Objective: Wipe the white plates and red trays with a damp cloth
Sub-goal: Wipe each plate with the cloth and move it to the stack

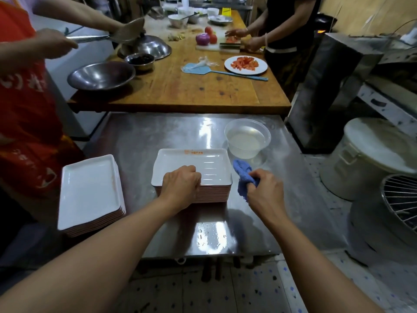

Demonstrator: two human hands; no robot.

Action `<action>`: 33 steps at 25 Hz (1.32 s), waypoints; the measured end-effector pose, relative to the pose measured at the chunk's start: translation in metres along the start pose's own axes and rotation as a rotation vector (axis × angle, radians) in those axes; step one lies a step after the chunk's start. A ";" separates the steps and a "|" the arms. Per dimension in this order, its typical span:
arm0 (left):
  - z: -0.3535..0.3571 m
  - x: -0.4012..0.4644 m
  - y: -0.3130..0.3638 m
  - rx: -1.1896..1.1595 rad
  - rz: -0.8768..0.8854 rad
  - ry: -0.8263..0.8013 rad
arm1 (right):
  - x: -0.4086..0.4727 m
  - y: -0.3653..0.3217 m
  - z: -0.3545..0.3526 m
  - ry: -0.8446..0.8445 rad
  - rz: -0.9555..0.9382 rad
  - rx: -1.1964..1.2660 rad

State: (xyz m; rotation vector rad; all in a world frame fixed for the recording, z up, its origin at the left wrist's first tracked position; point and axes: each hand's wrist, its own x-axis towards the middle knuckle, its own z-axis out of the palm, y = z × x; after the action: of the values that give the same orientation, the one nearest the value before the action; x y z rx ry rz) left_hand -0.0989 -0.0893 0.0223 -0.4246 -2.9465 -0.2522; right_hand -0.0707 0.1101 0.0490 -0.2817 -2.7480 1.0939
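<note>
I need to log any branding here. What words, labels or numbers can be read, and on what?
Top plate of the middle stack: an orange mark on its far rim, too blurred to read.
Red apron at left: white characters, too blurred and cut off to read.
Nothing else bears readable text.

No text is reading legibly. The top white plate (191, 168) of the centre stack is bearing a small orange printed mark at its 12 o'clock rim, too blurred to make out. The red apron (24, 123) at 9 o'clock is showing white characters, also illegible.
</note>
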 end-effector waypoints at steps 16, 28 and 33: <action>-0.096 0.020 -0.014 -0.564 -0.204 0.301 | -0.008 -0.069 -0.015 0.245 -0.071 0.093; -0.157 -0.051 -0.057 -1.095 -0.277 0.352 | -0.042 -0.199 -0.006 0.257 -0.577 0.191; -0.165 -0.064 -0.057 -1.226 -0.318 0.343 | -0.050 -0.211 0.003 0.211 -0.662 0.095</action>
State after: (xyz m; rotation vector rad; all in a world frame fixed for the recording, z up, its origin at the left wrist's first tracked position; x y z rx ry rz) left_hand -0.0340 -0.1911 0.1634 0.0077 -2.1562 -1.9264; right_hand -0.0461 -0.0542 0.1887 0.4684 -2.3115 0.9293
